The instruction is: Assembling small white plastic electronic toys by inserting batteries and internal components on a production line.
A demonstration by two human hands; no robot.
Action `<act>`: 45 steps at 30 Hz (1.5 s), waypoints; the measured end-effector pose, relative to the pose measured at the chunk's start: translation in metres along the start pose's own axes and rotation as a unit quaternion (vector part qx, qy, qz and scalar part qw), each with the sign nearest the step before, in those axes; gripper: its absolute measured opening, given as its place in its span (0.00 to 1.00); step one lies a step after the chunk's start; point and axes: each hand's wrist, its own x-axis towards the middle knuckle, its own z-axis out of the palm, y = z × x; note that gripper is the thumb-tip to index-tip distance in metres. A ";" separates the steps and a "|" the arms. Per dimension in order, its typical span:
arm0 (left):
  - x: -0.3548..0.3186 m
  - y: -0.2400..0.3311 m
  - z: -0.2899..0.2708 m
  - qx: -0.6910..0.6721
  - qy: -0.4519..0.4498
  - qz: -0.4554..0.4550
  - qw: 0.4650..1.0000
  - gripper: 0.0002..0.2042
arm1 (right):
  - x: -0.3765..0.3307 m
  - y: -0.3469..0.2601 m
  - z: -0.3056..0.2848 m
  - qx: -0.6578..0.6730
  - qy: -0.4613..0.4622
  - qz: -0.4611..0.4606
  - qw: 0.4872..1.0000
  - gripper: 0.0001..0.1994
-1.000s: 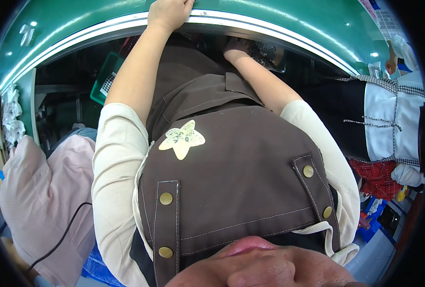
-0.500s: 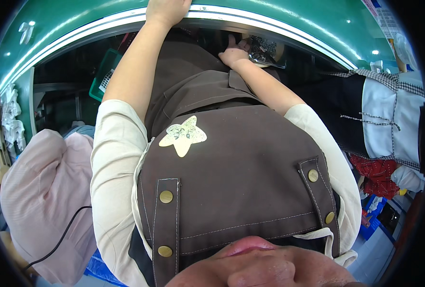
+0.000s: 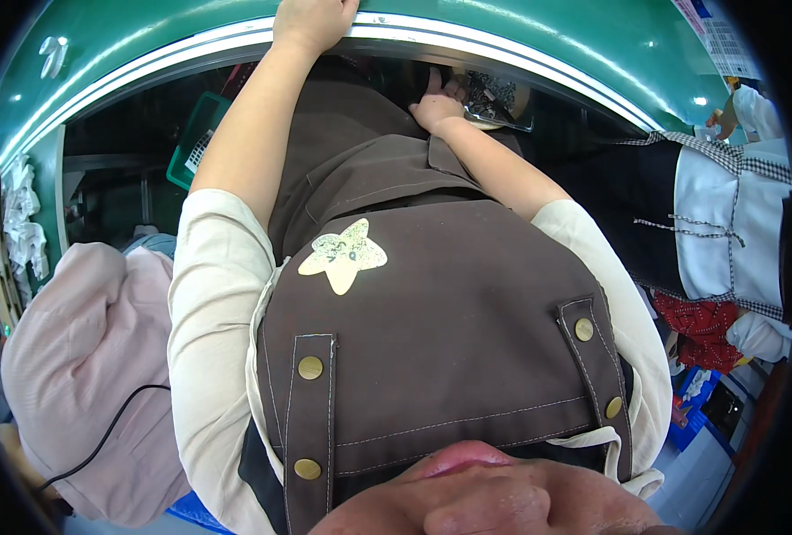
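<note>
My left hand [image 3: 314, 24] rests at the pale edge of the green table [image 3: 191, 27], at the top of the picture. Its fingertips run out of the frame, so their grip does not show. Below that edge, in shade, is my right hand [image 3: 438, 109]. Its thumb points up, apart from the fingers, which are partly hidden and bent toward a clear container [image 3: 513, 123]. Small dark pieces [image 3: 492, 94] fill this container. Whether the fingers touch it I cannot tell.
A green basket [image 3: 184, 153] stands under the table at the left. Close on my left is a person in a pink top [image 3: 102, 357]; on my right, one in a white apron [image 3: 717, 214]. Blue bins [image 3: 701, 397] and red cloth [image 3: 699, 325] lie lower right.
The container near my right hand looks slightly shifted, and a dark shape now shows over its pieces. At the upper right, another person's hand has come into view. My left hand stays put.
</note>
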 end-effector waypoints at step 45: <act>-0.009 -0.006 0.017 0.012 0.028 0.041 0.999 0.12 | 0.010 0.014 -0.003 -0.004 0.013 -0.093 0.996 0.53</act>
